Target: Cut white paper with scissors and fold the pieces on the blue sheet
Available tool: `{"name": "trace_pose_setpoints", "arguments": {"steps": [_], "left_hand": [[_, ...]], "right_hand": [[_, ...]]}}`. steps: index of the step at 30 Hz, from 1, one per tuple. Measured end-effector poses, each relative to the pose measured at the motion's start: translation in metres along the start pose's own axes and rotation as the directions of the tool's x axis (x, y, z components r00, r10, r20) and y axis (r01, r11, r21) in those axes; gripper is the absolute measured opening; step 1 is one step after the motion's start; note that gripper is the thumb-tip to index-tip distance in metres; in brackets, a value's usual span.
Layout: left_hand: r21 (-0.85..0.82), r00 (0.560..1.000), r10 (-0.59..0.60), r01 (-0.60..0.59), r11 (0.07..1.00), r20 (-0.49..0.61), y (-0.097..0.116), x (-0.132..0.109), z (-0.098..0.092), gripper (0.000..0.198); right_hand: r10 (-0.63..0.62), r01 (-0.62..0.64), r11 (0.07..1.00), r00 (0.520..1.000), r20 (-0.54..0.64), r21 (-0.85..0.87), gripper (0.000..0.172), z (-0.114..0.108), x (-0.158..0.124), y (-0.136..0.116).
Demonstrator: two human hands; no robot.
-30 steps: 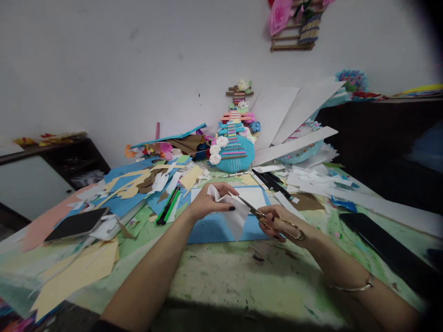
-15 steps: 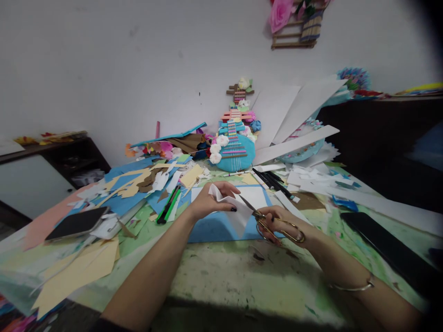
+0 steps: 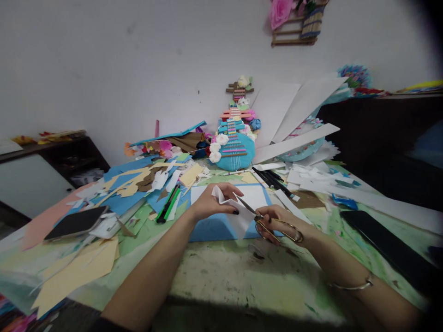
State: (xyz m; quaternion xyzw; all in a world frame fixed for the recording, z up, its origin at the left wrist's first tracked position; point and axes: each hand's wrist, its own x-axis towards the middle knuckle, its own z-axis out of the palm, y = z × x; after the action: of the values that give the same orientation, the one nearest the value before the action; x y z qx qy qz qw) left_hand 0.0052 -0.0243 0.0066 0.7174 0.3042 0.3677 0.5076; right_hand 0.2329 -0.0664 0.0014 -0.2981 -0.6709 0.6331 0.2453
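My left hand pinches a folded piece of white paper, holding it above the blue sheet. Gold-handled scissors are gripped in my right hand, fingers through or around the loops. Their blades point up and left and meet the upper edge of the white paper near my left fingertips. Beneath my hands, a white sheet lies on the blue one.
A green utility knife lies left of my hands, near paper scraps and a phone. Black pens lie behind my right hand. A long black object lies at right. A blue paper lute leans at the wall.
The scissors' blades have shifted slightly against the paper and look closer together. The white paper has tilted a little. Both hands stay nearly in place.
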Motion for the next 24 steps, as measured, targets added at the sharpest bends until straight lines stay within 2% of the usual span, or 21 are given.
{"name": "trace_pose_setpoints", "arguments": {"steps": [5,13,19,21,24], "left_hand": [[-0.019,1.0,-0.005,0.005,1.0,0.006,-0.001,0.0,0.0,0.043],[-0.009,1.0,-0.008,0.008,1.0,-0.012,0.001,0.0,0.0,0.043],[-0.038,1.0,-0.016,0.015,0.999,-0.014,0.002,0.0,-0.003,0.041],[-0.062,0.999,-0.006,0.003,0.998,-0.04,0.002,-0.001,-0.006,0.04],[-0.091,0.991,0.008,-0.021,0.996,-0.135,0.001,-0.003,-0.012,0.036]], "right_hand": [[-0.007,0.007,1.0,1.0,-0.01,-0.001,0.048,-0.004,0.0,0.009],[0.083,-0.083,0.996,0.992,-0.091,-0.005,0.05,0.001,-0.001,-0.004],[0.092,-0.096,0.995,0.99,-0.106,-0.037,0.044,-0.002,-0.001,-0.003],[0.099,-0.103,0.994,0.987,-0.129,-0.025,0.042,-0.002,-0.001,-0.004],[0.107,-0.106,0.994,0.983,-0.149,0.011,0.041,-0.001,-0.001,-0.006]]}}
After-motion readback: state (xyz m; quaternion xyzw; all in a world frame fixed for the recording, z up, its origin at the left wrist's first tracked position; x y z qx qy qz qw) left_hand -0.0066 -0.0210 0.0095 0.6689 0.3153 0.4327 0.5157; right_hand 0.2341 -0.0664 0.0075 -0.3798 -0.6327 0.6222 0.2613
